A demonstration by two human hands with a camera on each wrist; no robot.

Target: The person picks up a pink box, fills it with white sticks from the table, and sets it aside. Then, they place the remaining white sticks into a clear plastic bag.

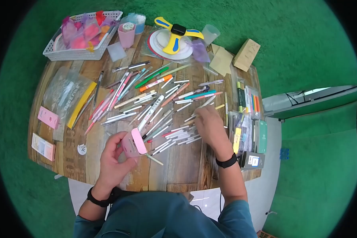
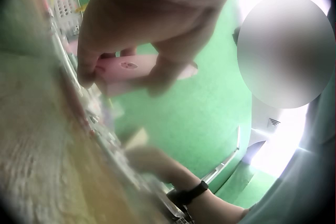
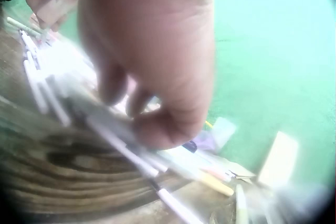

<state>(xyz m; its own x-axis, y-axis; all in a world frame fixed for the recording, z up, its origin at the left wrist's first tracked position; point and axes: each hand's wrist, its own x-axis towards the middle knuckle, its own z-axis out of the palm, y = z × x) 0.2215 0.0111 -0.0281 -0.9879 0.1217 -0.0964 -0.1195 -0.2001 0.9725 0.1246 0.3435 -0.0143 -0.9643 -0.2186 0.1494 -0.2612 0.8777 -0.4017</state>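
My left hand [image 1: 117,160] grips a small pink box [image 1: 133,143], its flap standing up, above the near left of the scattered pens; the left wrist view shows the box [image 2: 128,71] between fingers and thumb. Over the right part of the pens, my right hand [image 1: 212,126] reaches down with bent fingers. A pale pen [image 1: 207,101] lies at its fingertips. In the right wrist view the right hand [image 3: 152,56] is just above white sticks [image 3: 134,158], blurred; whether it pinches one cannot be made out.
Pens and white sticks cover the middle of the wooden table [image 1: 154,182]. At the back are a white basket [image 1: 75,55], a pink cup [image 1: 127,37] and a yellow spinner-shaped thing [image 1: 171,45]. A zip bag [image 1: 65,93] lies left; a green box [image 1: 261,136] and black box [image 1: 252,160] stand right.
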